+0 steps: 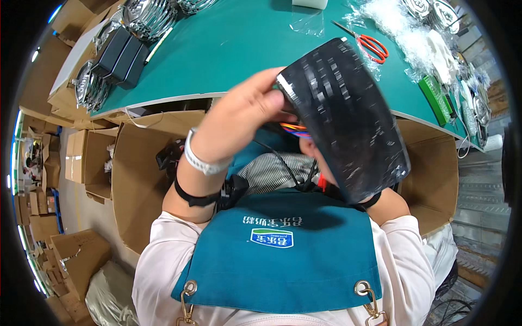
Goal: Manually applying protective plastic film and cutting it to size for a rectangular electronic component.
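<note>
A black, glossy rectangular panel (pixel 348 119), which looks film-covered and catches streaks of light, is held tilted in front of me, over the table's near edge. My left hand (pixel 253 106) grips its upper left edge, thumb on the near side and fingers partly behind it. Most of my right hand (pixel 322 163) is hidden behind the panel; the fingers that show are closed against its left edge. Between the hands, coloured wires (pixel 294 130) come out from behind the panel. A thin black cable (pixel 277 155) runs below them.
Red-handled scissors (pixel 373 48) lie on the green table (pixel 217 54), near clear plastic wrap (pixel 389 22). Dark boxes (pixel 120 58) and shiny metal rings (pixel 144 19) are at the left. A green box (pixel 435 100) lies at the right. Open cartons (pixel 147 179) flank me.
</note>
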Available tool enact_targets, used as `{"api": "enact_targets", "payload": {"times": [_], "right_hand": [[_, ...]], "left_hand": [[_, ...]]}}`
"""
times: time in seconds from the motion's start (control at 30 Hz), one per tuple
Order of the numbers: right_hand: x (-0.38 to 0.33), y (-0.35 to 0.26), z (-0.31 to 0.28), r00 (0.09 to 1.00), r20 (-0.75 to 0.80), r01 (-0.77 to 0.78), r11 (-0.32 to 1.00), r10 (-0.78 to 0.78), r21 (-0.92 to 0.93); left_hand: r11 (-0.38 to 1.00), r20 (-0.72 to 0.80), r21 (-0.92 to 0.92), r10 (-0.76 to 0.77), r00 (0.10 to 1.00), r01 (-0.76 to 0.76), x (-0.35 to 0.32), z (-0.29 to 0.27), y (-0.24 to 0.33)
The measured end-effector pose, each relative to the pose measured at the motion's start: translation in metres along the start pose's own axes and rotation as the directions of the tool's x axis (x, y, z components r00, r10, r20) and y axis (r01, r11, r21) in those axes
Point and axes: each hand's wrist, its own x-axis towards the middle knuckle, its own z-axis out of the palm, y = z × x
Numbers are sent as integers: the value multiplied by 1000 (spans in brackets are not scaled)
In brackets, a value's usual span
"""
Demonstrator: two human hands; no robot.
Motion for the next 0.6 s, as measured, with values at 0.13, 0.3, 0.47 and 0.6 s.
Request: {"api": "enact_targets", "payload": {"times": [0.13,0.3,0.47,0.6], "right_hand": [[-5,-16,3,982,-177,-38,990,61,134],[-3,-46,-53,912,-405,184,948,-66,260],[-88,-66,-219,573,-744,683,702,-343,203],[-210,-85,-352,568,-773,707,648,-282,283]], "left_hand": [[597,121,783,125,985,-172,-5,39,-11],[352,209,903,138,968,-246,-18,28,-13],[723,104,686,9,995,-78,-43,-30,-26],[884,-194,456,-8,981,98,-93,-75,-38]]}}
